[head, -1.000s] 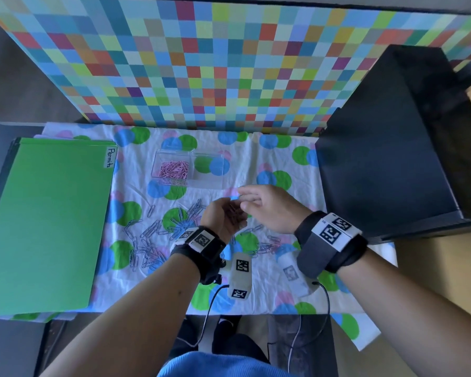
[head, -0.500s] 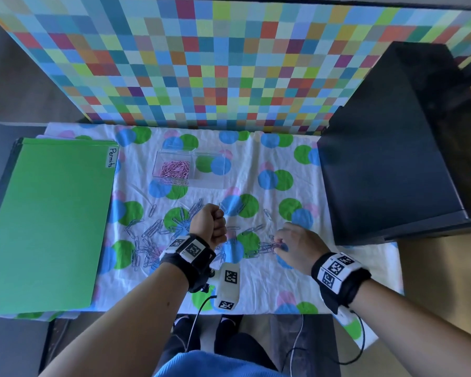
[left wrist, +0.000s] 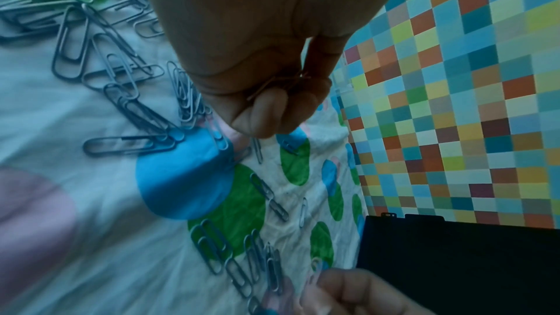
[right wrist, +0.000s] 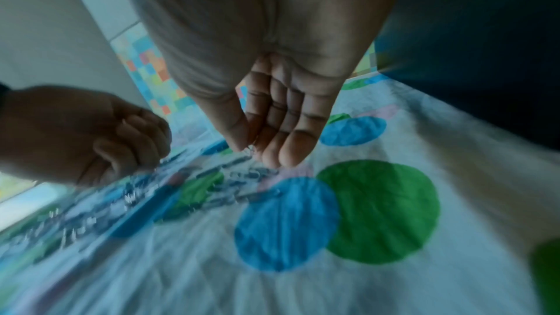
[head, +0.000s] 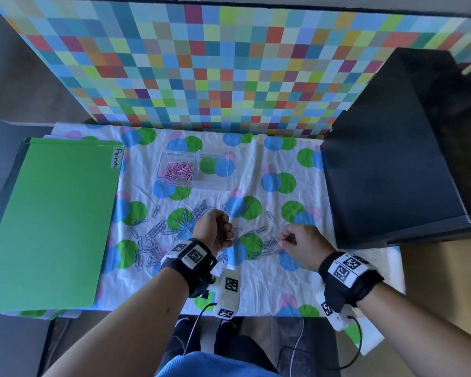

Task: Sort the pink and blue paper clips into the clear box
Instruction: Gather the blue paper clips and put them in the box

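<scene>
The clear box [head: 195, 170] already holds pink clips [head: 178, 171] in its left compartment; the right one looks empty. Many blue clips [head: 152, 235] still lie on the counter. The left hand [head: 214, 229] grips several pink-looking clips in its fist; the right hand [head: 299, 242] pinches one.

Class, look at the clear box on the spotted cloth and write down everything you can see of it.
The clear box looks like see-through plastic, rectangular, open-topped, with two compartments side by side. The left one holds a heap of pink paper clips; the right shows only the spotted cloth through its base. It sits flat towards the back, right of the green folder. Neither hand touches it.
</scene>
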`<state>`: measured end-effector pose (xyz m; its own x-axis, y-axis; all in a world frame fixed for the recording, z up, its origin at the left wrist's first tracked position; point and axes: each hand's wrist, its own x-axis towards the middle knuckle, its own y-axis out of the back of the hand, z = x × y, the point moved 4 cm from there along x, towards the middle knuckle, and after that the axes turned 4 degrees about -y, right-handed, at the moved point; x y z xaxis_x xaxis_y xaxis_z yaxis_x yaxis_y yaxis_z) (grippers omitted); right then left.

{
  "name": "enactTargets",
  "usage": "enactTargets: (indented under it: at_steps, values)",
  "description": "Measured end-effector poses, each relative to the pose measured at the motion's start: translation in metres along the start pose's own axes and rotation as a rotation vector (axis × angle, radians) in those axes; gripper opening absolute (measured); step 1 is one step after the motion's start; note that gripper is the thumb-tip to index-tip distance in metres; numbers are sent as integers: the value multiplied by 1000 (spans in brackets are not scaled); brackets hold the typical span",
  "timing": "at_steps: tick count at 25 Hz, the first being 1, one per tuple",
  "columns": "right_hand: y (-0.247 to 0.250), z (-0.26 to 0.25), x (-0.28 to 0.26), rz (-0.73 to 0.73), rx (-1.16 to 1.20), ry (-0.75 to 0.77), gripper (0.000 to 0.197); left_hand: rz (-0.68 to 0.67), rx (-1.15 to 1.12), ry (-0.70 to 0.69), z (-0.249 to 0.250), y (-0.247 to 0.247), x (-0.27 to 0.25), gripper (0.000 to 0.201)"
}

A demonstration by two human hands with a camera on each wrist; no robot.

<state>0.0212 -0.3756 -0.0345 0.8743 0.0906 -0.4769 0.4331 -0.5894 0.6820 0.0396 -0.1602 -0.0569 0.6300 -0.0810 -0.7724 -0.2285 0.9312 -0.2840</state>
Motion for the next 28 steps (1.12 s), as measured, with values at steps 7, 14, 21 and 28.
enactTargets:
  at_steps: [7, 14, 21, 28]
  values:
    - [11, -49, -2, 8, 356, 72, 10, -175, -31, 51, -15, -35, -8, 26]
    - [12, -96, -5, 112, 265, 231, 21, -163, -191, 15, 2, -34, -18, 37]
    - [35, -6, -8, 295, 422, -30, 12, 198, -167, -245, 131, 42, 33, 29]
    - [-3, 37, -23, 331, 130, -91, 24, 340, 262, -286, 162, 53, 57, 6]
